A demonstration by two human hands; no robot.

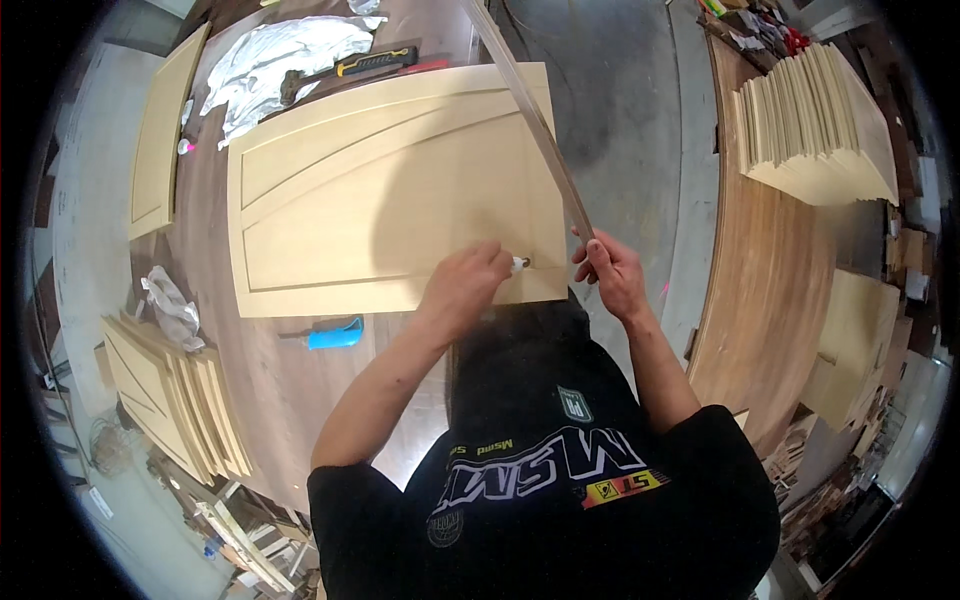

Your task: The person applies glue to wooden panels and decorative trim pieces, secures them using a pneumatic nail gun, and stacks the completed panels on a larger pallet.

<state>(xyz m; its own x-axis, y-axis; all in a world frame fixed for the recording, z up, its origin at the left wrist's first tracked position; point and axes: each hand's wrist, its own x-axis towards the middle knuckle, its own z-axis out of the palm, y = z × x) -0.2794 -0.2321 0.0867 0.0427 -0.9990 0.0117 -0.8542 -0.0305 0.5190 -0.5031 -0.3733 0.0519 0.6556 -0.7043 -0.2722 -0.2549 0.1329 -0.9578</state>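
Note:
A pale cream panelled door (330,230) lies flat on the brown wood-grain table, its near right corner close to my body. Over that corner my left hand (465,285) is closed, with fingertips pinched on a small white piece (518,264). Its kind is too small to tell. Just beside it shows a small dark round spot (528,262) on the door. My right hand (613,275), off the door's right edge, grips the lower end of a long thin wooden strip (537,120). The strip slants up and left across the door's right side, past the top of the view.
A yellow-and-black-handled hammer (375,62) and a white cloth (280,65) lie beyond the door. A blue-handled tool (335,334) rests at its near side. More panels (175,400) stand at left. Across the aisle, a right-hand table (770,270) bears stacked panels (810,120).

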